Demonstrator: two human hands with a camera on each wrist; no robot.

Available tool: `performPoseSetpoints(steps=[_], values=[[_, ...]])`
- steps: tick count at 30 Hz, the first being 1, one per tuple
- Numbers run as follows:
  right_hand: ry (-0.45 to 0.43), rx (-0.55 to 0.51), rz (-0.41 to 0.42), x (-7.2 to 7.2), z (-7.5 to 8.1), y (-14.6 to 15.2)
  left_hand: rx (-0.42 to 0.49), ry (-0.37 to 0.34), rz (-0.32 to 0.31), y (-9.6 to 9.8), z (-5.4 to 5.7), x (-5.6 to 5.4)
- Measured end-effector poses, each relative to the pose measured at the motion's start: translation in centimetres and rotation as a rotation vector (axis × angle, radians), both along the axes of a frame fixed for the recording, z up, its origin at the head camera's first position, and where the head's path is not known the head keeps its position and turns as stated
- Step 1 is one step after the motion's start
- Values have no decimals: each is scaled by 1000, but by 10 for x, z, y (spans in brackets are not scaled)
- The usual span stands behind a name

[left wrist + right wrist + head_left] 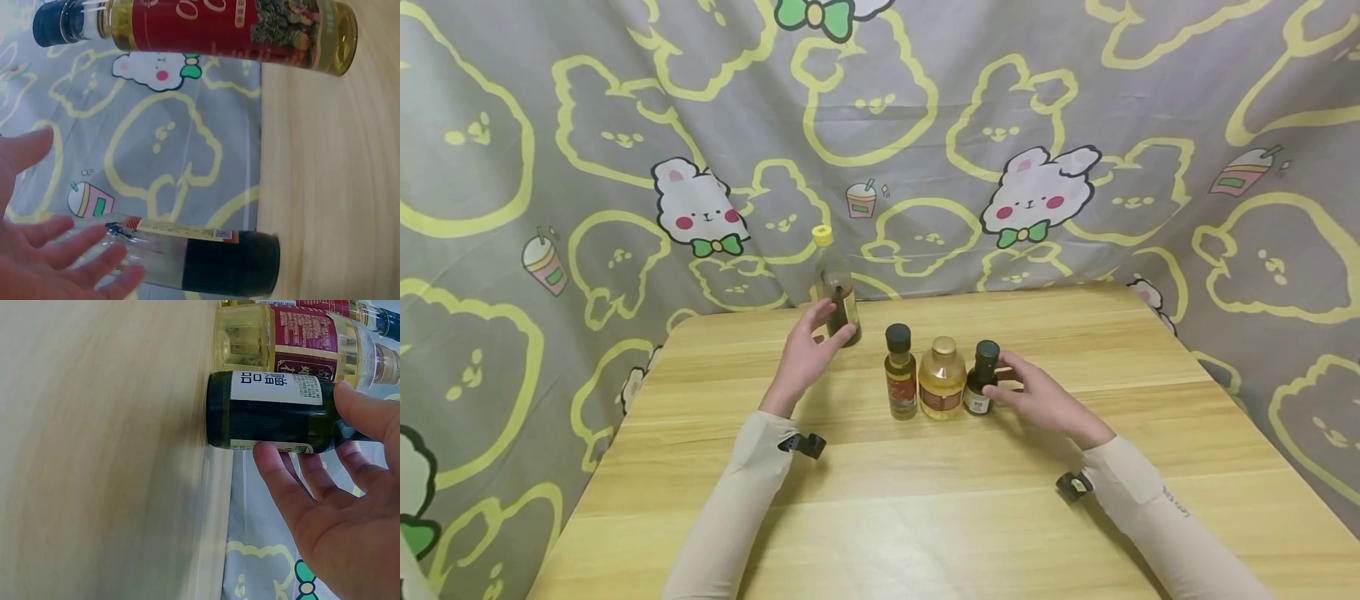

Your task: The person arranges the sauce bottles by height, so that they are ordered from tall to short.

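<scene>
In the head view, three bottles stand in a row at mid-table: a slim oil bottle (901, 379) with a black cap and red label, a round-shouldered clear bottle (942, 381) of yellow liquid, and a small dark glass bottle (981, 382). My right hand (1047, 406) holds the small dark bottle from the right, thumb on one side and fingertips on the other (347, 481). Behind and to the left stands a tall bottle (838, 296) with a yellow cap and dark liquid. Spread fingers of my left hand (808, 354) are beside it, overlapping its upper part in the left wrist view (56, 256).
The wooden table (880, 517) ends at a grey patterned curtain (910, 242), which also hangs along both sides. The tall bottle stands near the table's back edge. The three bottles in the row are close together.
</scene>
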State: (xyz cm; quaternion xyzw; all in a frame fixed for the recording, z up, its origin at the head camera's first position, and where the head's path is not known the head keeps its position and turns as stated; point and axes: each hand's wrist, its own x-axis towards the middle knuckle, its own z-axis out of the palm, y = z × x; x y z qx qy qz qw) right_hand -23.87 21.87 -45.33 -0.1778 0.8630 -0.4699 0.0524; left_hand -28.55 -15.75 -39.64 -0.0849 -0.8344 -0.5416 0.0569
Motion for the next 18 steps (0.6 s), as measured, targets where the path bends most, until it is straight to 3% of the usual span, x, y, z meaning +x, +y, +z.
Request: performPoseSetpoints(steps=[4, 18], values=[[5, 1, 3, 0, 1, -1, 40, 1, -47, 1, -1, 3], [2, -3, 6, 1, 2, 0, 53, 18, -266, 8, -2, 12]])
